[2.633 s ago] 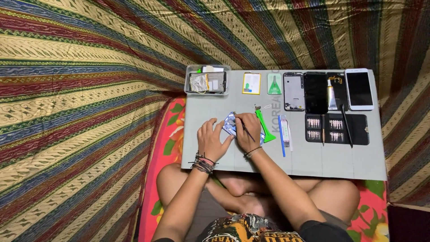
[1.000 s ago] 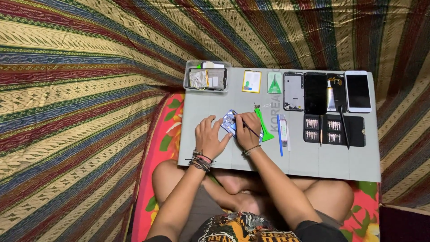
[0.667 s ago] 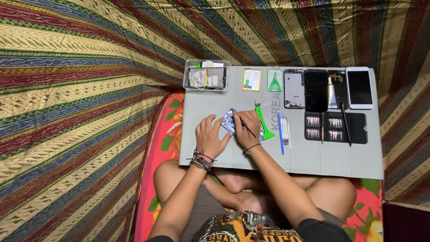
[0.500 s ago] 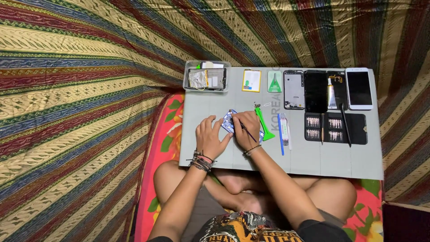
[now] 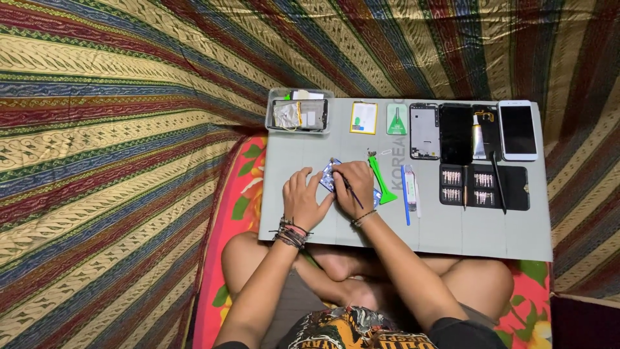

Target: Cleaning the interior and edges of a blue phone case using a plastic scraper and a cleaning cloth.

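A small blue phone frame (image 5: 329, 174) lies on the grey work mat (image 5: 491, 226) in front of me. My left hand (image 5: 303, 200) rests on its left side and steadies it. My right hand (image 5: 352, 187) is closed around a thin dark tool (image 5: 345, 184) whose tip points at the blue frame. Both hands sit close together over the part, and most of it is hidden under my fingers.
A green pry tool (image 5: 382, 184), a blue-handled tool (image 5: 405, 194) and a white tube (image 5: 412, 189) lie to the right. A black bit case (image 5: 484, 187), several phone parts (image 5: 455, 132), a white phone (image 5: 517, 129) and a clear tray (image 5: 299, 113) line the mat's far edge.
My hands stay on the blue frame with only small shifts. The view has drifted slightly.
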